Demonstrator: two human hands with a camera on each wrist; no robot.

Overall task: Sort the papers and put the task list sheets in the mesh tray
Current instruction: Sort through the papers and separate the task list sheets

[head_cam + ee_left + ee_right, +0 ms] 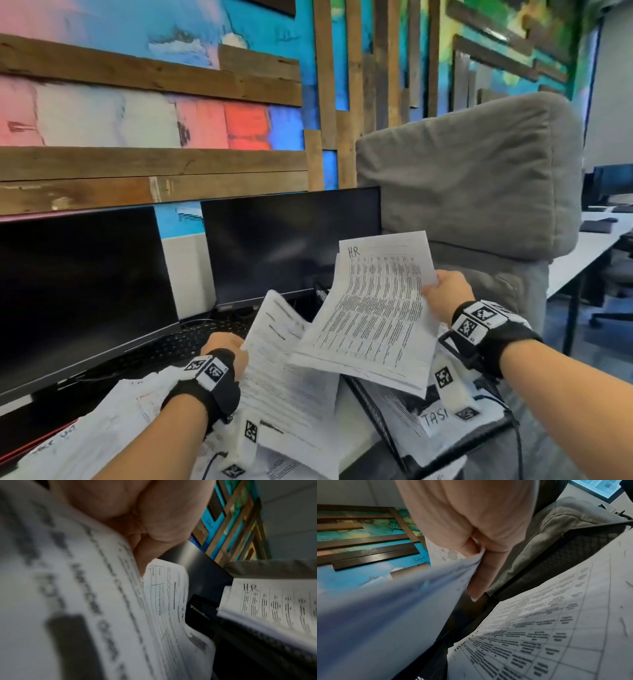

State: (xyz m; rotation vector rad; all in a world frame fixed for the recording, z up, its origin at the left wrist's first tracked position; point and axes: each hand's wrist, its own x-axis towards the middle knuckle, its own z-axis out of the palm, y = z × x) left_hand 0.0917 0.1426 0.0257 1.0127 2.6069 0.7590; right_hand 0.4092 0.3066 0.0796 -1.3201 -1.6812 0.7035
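My right hand (442,294) pinches the right edge of a thin stack of printed table sheets (373,315) marked "HR" and holds it in the air above the black mesh tray (383,414). A sheet marked "TAS" (435,418) lies in the tray. My left hand (224,349) grips the left edge of another bundle of printed sheets (284,373), tilted up at mid-frame. In the left wrist view the fingers (145,520) curl over those papers (85,601). In the right wrist view the fingers (481,574) clamp the HR stack (393,615) above the table sheet (556,628) in the tray (547,566).
Two dark monitors (78,294) (291,246) stand behind the papers, with a black keyboard (164,346) in front. More loose sheets (113,425) lie at lower left. A grey cushioned chair (472,178) sits right of the tray; white desks (596,246) lie beyond.
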